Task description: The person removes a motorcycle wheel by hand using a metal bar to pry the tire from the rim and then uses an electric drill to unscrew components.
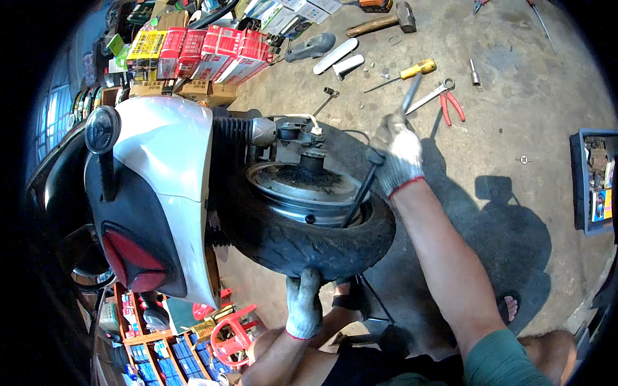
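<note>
The rear wheel of a white-and-black scooter (174, 145) lying on its side shows a silver rim (293, 202) with a black tyre (302, 248) around it. A dark tyre lever (362, 193) stands tilted, its lower end between the rim and the tyre's near right edge. My right hand (397, 151), in a white-and-grey glove, is closed around its upper part. A grey bar (412, 93) sticks out above that hand; I cannot tell whether it is the same lever. My gloved left hand (304, 305) grips the tyre's near side, its fingers partly hidden beneath.
Beyond the wheel lie a hammer (386, 22), a yellow screwdriver (415, 69), a wrench (428, 96), red-handled pliers (452, 106) and a socket (474, 72). Red boxes (222, 51) are stacked at the far left. A grey-blue crate (578, 186) stands at right.
</note>
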Tool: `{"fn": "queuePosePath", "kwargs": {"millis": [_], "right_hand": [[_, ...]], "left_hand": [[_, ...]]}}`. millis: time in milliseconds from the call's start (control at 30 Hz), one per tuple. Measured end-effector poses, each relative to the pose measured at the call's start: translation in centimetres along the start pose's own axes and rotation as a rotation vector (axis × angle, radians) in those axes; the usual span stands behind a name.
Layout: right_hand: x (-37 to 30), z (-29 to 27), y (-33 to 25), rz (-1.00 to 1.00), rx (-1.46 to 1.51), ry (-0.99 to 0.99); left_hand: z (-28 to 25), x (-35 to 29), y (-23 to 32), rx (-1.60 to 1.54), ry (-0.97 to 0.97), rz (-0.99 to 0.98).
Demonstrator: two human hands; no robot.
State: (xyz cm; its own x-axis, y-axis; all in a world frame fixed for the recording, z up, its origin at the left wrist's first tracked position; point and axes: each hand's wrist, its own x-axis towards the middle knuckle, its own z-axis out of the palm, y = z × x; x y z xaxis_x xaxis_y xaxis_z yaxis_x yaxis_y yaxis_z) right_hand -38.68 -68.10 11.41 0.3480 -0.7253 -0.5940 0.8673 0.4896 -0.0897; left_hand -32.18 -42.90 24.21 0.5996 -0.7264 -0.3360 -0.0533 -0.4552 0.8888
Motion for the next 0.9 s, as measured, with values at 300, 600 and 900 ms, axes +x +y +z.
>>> {"fn": "queuePosePath", "kwargs": {"millis": [300, 600, 900], "right_hand": [[-7.1, -5.4, -0.5, -0.138, 0.298, -0.144], [-5.3, -5.3, -9.1, -0.458, -0.270, -0.048], [-6.6, 3.9, -21.3, -0.152, -1.870, -0.485]], "left_hand": [[-1.8, -0.3, -0.1, -0.078, -0.002, 0.003], [-2.4, -0.2, -0.4, -0.030, -0.033, -0.017], [-1.9, 0.4, 0.4, -0.010, -0.133, 0.005]]}}
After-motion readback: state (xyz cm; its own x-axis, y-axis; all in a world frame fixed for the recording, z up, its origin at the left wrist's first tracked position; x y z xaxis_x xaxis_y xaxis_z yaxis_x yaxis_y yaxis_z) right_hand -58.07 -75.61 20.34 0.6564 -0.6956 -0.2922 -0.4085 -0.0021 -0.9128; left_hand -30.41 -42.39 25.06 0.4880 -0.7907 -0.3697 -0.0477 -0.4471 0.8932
